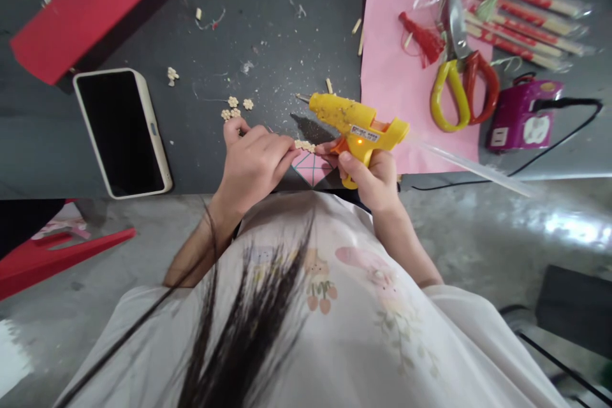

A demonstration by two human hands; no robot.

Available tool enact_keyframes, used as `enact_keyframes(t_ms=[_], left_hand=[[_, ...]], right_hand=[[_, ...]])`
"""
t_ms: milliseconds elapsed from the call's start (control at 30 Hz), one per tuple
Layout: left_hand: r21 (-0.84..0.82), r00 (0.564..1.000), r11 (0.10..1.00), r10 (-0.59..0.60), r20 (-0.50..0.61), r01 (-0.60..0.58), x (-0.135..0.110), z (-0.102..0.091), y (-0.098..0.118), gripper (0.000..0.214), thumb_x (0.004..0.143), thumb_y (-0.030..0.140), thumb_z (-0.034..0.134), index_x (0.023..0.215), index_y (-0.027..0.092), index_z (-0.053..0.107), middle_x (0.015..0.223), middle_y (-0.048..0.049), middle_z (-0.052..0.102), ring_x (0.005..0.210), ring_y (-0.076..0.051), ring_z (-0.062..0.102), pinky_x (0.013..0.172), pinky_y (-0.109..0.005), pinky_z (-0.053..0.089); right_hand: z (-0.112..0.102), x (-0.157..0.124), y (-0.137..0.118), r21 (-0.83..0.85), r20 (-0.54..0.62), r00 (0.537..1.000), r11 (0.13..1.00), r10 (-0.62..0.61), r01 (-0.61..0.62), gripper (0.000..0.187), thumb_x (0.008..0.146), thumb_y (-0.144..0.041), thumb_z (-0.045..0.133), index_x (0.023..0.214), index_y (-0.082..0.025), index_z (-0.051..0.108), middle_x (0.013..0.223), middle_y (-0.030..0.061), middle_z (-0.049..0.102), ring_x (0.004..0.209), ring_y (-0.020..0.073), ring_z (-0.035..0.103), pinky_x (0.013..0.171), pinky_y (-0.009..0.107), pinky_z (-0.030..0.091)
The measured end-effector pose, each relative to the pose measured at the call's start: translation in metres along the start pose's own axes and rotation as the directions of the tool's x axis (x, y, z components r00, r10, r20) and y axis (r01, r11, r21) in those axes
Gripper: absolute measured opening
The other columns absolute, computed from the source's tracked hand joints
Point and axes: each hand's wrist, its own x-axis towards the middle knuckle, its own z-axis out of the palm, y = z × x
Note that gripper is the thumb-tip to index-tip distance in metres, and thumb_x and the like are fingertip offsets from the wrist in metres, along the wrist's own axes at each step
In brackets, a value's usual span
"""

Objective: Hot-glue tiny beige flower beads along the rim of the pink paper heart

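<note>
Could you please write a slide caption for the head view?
Right hand holding a yellow glue gun, left hand at a pink piece edged with pale flower shapes.

Your shirt (344, 350): white, loose | your sleeves (138, 315): white, ending near the elbows | your chest print (321, 301): pastel cartoon figures, green leafy sprigs (399, 331) | your hair (251, 319): long, dark, loose strands

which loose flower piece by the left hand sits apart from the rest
The pale, flower-shaped piece farthest right; a gap separates it from the other three visible, which cluster beside the left hand.
</note>
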Motion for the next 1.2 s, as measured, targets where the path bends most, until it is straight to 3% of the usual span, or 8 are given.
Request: enact_keyframes(t_ms=[167, 433, 700, 867, 1000, 1100, 1200], left_hand=[[-0.027, 1.000, 1.000, -0.011, 0.008, 0.011, -0.001, 0.001, 0.000, 0.027, 0.103, 0.041, 0.048, 0.089, 0.026, 0.065, 0.079, 0.0000, 0.072, 0.077, -0.021, 0.062, 0.092, -0.047, 0.032], [0.017, 0.995, 0.999, 0.043, -0.085, -0.041, 0.001, 0.003, 0.000, 0.026, 0.101, 0.040, 0.055, 0.085, 0.023, 0.065, 0.073, 0.0021, 0.070, 0.070, -0.017, 0.060, 0.088, -0.042, 0.032], [0.014, 0.999, 1.000, -0.006, -0.039, 0.006, -0.001, 0.001, 0.001, 0.026, 0.102, 0.042, 0.053, 0.110, 0.024, 0.069, 0.076, 0.0002, 0.071, 0.073, -0.020, 0.062, 0.089, -0.044, 0.032], [0.045, 1.000, 0.999, -0.008, -0.002, 0.008, 0.000, 0.001, 0.002, 0.028, 0.103, 0.042, 0.049, 0.108, 0.025, 0.071, 0.078, -0.0006, 0.072, 0.076, -0.020, 0.060, 0.089, -0.045, 0.030], [0.064, 0.999, 0.998, -0.003, -0.033, 0.005, 0.002, 0.001, 0.003, 0.030, 0.104, 0.044, 0.047, 0.103, 0.026, 0.071, 0.073, 0.0008, 0.070, 0.074, -0.019, 0.057, 0.089, -0.045, 0.030], [0.069, 1.000, 0.997, -0.018, -0.025, 0.020, 0.002, 0.000, 0.004, 0.029, 0.104, 0.042, 0.048, 0.101, 0.026, 0.072, 0.075, 0.0003, 0.070, 0.076, -0.020, 0.058, 0.090, -0.046, 0.030], [0.048, 0.999, 0.998, -0.042, -0.002, 0.042, 0.003, 0.000, 0.005, 0.029, 0.103, 0.042, 0.048, 0.101, 0.027, 0.072, 0.075, -0.0005, 0.071, 0.077, -0.021, 0.059, 0.091, -0.047, 0.031]], right_hand=[[0.001, -0.001, 0.003, 0.036, 0.008, 0.999, 0.999, -0.039, 0.039, 0.022, 0.090, -0.050, 0.066, 0.093, -0.028, 0.070, 0.107, 0.0031, 0.074, 0.107, 0.0248, 0.071, 0.098, 0.044, 0.058], [0.000, -0.001, 0.011, -0.001, -0.002, 0.996, 0.996, -0.088, 0.088, 0.025, 0.091, -0.049, 0.064, 0.101, -0.027, 0.071, 0.108, 0.0024, 0.076, 0.107, 0.0236, 0.072, 0.102, 0.044, 0.057], [0.001, -0.002, 0.011, 0.010, -0.005, 0.996, 0.996, -0.085, 0.085, 0.024, 0.091, -0.049, 0.064, 0.101, -0.028, 0.072, 0.107, 0.0025, 0.075, 0.108, 0.0238, 0.071, 0.105, 0.046, 0.055], [0.002, -0.001, 0.011, 0.010, -0.005, 0.995, 0.995, -0.099, 0.099, 0.023, 0.091, -0.048, 0.065, 0.092, -0.027, 0.072, 0.103, 0.0033, 0.075, 0.108, 0.0247, 0.071, 0.105, 0.049, 0.056], [0.003, -0.001, 0.006, 0.103, -0.036, 0.992, 0.987, -0.121, 0.124, 0.024, 0.088, -0.050, 0.068, 0.089, -0.026, 0.070, 0.080, 0.0012, 0.070, 0.091, 0.0213, 0.073, 0.097, 0.046, 0.060], [0.001, -0.002, -0.001, 0.162, -0.135, 0.983, 0.975, -0.128, 0.150, 0.026, 0.086, -0.052, 0.070, 0.092, -0.026, 0.069, 0.057, -0.0050, 0.054, 0.070, 0.0184, 0.071, 0.087, 0.044, 0.064], [-0.006, -0.004, -0.007, 0.183, -0.223, 0.962, 0.963, -0.155, 0.198, 0.026, 0.086, -0.049, 0.071, 0.097, -0.026, 0.069, 0.053, -0.0063, 0.048, 0.078, 0.0217, 0.075, 0.083, 0.043, 0.065]])
